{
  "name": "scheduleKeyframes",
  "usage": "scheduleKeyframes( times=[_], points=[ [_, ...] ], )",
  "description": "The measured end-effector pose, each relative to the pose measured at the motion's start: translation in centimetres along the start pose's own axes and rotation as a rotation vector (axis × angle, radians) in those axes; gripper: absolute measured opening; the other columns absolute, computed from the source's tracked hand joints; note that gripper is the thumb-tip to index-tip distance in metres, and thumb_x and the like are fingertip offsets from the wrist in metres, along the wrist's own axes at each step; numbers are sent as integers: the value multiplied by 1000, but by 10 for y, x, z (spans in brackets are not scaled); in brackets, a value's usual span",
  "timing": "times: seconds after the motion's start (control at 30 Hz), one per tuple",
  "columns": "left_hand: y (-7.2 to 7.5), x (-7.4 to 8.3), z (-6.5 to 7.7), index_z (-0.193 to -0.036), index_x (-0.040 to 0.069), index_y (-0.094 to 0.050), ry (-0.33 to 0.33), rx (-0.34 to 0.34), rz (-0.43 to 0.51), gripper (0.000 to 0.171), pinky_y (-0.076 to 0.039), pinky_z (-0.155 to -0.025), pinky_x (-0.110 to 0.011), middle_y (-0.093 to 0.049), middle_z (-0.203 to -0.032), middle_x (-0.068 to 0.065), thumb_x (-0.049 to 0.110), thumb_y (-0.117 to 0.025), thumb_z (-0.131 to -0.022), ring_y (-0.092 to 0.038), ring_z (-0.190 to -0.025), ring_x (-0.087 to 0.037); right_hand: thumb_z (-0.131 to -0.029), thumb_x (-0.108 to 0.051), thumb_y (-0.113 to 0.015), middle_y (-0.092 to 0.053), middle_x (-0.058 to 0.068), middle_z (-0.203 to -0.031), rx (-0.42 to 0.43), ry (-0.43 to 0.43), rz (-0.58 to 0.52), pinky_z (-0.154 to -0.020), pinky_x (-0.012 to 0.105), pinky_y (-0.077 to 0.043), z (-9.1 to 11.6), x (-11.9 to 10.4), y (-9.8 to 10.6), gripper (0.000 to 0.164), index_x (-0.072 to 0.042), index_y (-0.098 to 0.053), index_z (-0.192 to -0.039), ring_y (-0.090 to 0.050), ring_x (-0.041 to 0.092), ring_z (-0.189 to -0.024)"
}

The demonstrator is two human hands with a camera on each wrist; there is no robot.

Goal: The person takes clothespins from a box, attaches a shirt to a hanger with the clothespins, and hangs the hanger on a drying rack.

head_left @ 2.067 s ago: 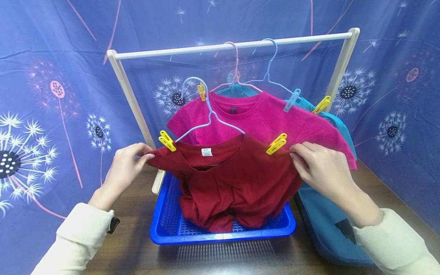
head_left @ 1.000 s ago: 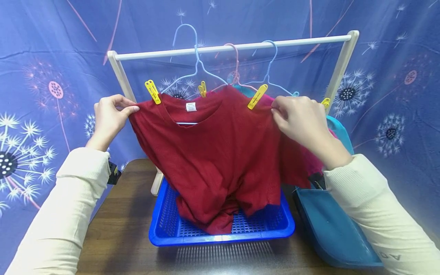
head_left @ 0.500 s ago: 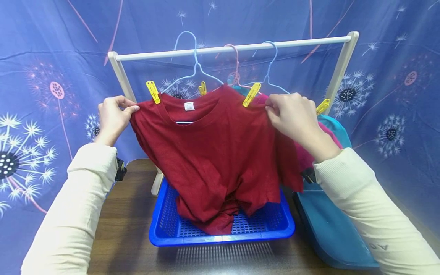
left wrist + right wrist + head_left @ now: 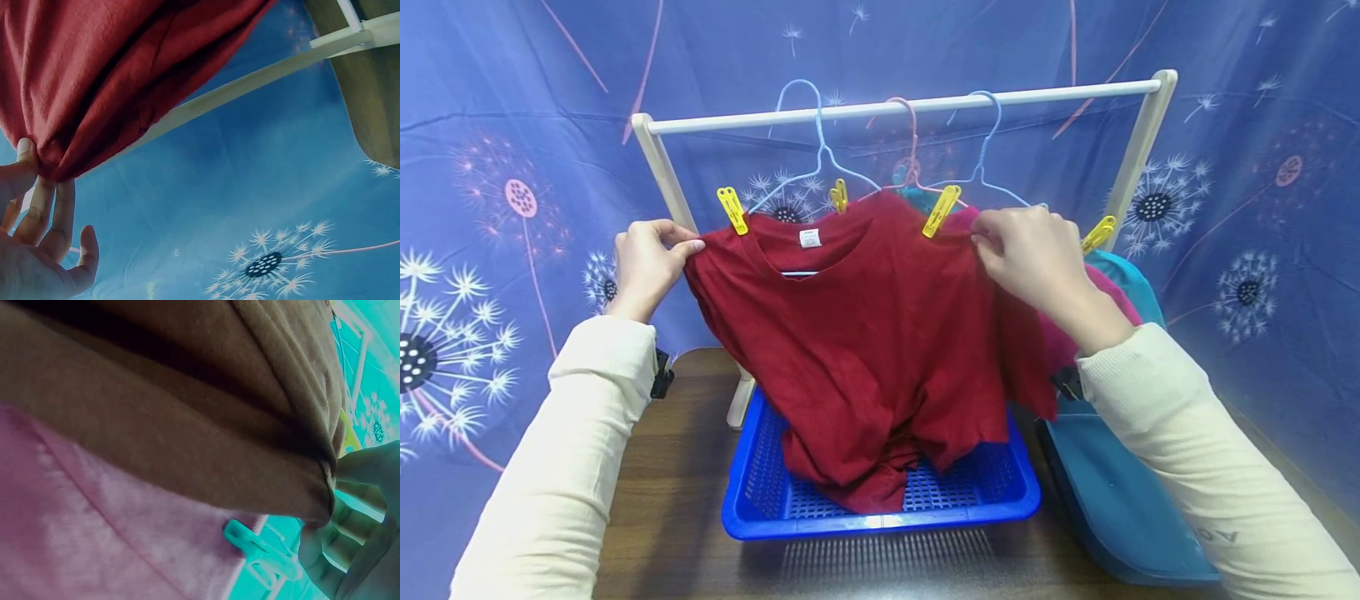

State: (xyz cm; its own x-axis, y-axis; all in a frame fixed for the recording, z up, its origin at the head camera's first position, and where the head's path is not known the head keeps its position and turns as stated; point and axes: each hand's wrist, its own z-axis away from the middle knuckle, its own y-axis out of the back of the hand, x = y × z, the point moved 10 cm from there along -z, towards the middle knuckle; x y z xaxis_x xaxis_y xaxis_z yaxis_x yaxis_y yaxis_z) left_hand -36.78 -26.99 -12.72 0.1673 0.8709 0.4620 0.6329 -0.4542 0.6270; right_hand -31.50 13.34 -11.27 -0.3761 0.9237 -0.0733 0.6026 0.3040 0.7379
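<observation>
A dark red T-shirt (image 4: 850, 333) with a white neck label is stretched between my hands. My left hand (image 4: 649, 265) pinches its left shoulder between thumb and fingers, as the left wrist view also shows. The opposite shoulder is pinched by my right hand (image 4: 1033, 258). Inside the shirt is a light blue hanger (image 4: 822, 150), its hook up at the white rail (image 4: 730, 122). Two yellow clothespins (image 4: 732, 210) clip the shirt to the hanger, one on each side of the neck. The shirt's lower part lies bunched in a blue basket (image 4: 880, 523).
Behind the red shirt, a pink shirt (image 4: 1120, 296) and a teal shirt (image 4: 1131, 275) hang on a pink hanger (image 4: 914, 142) and another blue hanger (image 4: 983, 146). A wooden post (image 4: 1135, 158) supports the rail's right end. A teal tray (image 4: 1135, 500) stands right of the basket on the wooden table.
Both hands have raised the red shirt and its hanger from low over the basket up to the rail. Since then the hanger has sunk slightly, and the right hand has shifted a little left.
</observation>
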Motion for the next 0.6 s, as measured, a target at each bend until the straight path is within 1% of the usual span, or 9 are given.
scheduleKeyframes(
  times=[0.13,0.2,0.3,0.4,0.5,0.6],
  points=[
    [-9,-5,4,-93,3,-69,-21,-28,2,21,-39,-83,-45,-67,-94,-20,21,-65,-83,-57,-100,-38,-83,-17,-57,-53,5,-59,-8,22,8,-46,41,-41,4,-1,-8,12,-14,-67,-88,-52,24,-56],
    [-14,-9,6,-93,2,-68,-24,-37,7,20,-38,-83,-46,-67,-94,-21,20,-64,-83,-57,-98,-39,-83,-17,-58,-50,5,-57,-14,35,14,-45,41,-41,6,-2,-13,10,-13,-66,-86,-50,23,-54],
    [-21,-12,8,-94,0,-66,-37,-45,25,18,-38,-84,-47,-66,-95,-22,14,-63,-84,-57,-93,-39,-83,-18,-59,-50,4,-56,-25,49,13,-45,40,-41,9,-3,-19,8,-13,-66,-85,-50,22,-54],
    [-26,-13,11,-97,0,-65,-57,-43,27,17,-38,-80,-46,-67,-97,-22,8,-60,-84,-58,-86,-37,-83,-17,-59,-50,3,-57,-33,55,2,-44,39,-40,11,-3,-22,8,-13,-66,-85,-49,22,-53],
    [-29,-12,14,-100,1,-65,-81,-46,13,18,-38,-74,-43,-67,-98,-20,7,-58,-84,-58,-76,-34,-84,-17,-59,-50,4,-58,-41,51,-8,-44,38,-40,14,-2,-24,9,-12,-65,-87,-49,21,-52],
    [-31,-9,17,-102,1,-64,-105,-39,6,20,-38,-71,-41,-67,-98,-19,5,-57,-84,-59,-78,-34,-84,-18,-59,-52,4,-59,-37,50,-9,-46,38,-42,17,1,-23,10,-11,-63,-89,-50,21,-52]
  ],
)
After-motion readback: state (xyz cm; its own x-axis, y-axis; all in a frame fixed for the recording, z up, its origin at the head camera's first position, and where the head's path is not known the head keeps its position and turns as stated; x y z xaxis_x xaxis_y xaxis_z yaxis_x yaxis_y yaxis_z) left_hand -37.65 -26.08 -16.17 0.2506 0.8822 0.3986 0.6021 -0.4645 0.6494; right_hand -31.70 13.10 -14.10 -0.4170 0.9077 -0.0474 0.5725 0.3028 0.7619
